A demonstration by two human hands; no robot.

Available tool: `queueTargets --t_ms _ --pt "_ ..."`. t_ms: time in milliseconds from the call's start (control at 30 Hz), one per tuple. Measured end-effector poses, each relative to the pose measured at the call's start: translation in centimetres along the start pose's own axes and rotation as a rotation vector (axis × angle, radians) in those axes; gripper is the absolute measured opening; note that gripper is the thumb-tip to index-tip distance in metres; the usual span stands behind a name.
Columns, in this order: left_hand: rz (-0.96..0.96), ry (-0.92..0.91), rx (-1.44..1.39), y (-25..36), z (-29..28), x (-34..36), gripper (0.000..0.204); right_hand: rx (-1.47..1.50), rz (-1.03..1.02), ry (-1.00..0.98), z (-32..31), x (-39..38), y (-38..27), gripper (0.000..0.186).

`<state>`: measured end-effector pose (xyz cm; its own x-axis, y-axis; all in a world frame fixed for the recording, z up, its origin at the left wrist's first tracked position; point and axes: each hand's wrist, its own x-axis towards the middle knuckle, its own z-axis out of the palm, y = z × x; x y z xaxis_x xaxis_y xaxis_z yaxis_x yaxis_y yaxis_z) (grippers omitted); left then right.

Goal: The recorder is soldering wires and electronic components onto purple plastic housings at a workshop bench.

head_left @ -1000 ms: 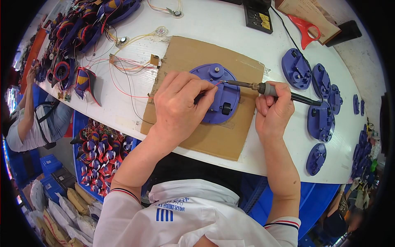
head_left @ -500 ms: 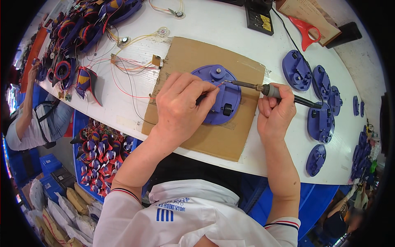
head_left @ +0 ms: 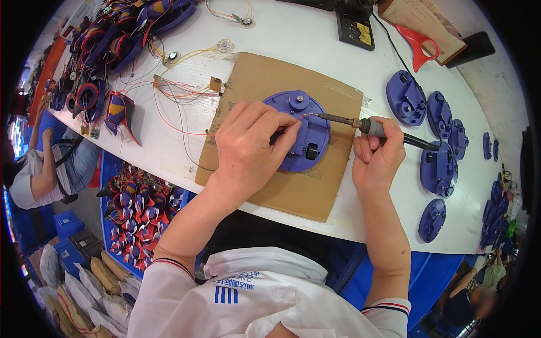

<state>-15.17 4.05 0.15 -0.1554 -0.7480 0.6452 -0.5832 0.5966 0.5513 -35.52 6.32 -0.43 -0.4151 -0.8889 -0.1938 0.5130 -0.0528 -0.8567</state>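
Observation:
A blue oval plastic housing with black wheels (head_left: 304,135) rests on a sheet of brown cardboard (head_left: 298,197). My left hand (head_left: 253,141) lies over the housing's left side, thumb and forefinger pinching a thin red wire (head_left: 298,119) near the middle of the housing. My right hand (head_left: 378,158) grips a soldering iron (head_left: 363,125), its tip at the wire's end on the housing. Loose wires run from small circuit boards (head_left: 215,84) on the white bench at the left.
Blue housings (head_left: 404,98) stand at right; red scissors (head_left: 425,50) and a black stand (head_left: 355,31) behind. Coloured toy parts (head_left: 112,42) pile at upper left, more in a blue bin (head_left: 141,214) below. A co-worker (head_left: 39,180) works at left; other people (head_left: 468,293) are at lower right.
Both hands keep almost the same pose and place, with the iron's tip still at the wire. The co-worker at left has shifted their arms.

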Motion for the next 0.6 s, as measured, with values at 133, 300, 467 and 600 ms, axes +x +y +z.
queueTargets --t_ms 133,300,467,600 --pt "0.005 0.003 -0.005 0.09 -0.04 0.15 0.017 -0.006 0.002 0.022 -0.25 0.20 -0.04 0.025" --pt "0.001 0.004 0.007 0.11 -0.14 0.15 0.014 0.004 0.018 0.034 -0.31 0.26 -0.03 0.025" --pt "0.002 -0.001 0.016 -0.02 -0.01 0.16 0.015 0.012 0.020 0.034 -0.46 0.38 -0.14 0.026" --pt "0.000 -0.043 0.024 0.46 -0.68 0.28 0.030 0.020 0.014 0.033 -0.41 0.50 -0.54 0.027"
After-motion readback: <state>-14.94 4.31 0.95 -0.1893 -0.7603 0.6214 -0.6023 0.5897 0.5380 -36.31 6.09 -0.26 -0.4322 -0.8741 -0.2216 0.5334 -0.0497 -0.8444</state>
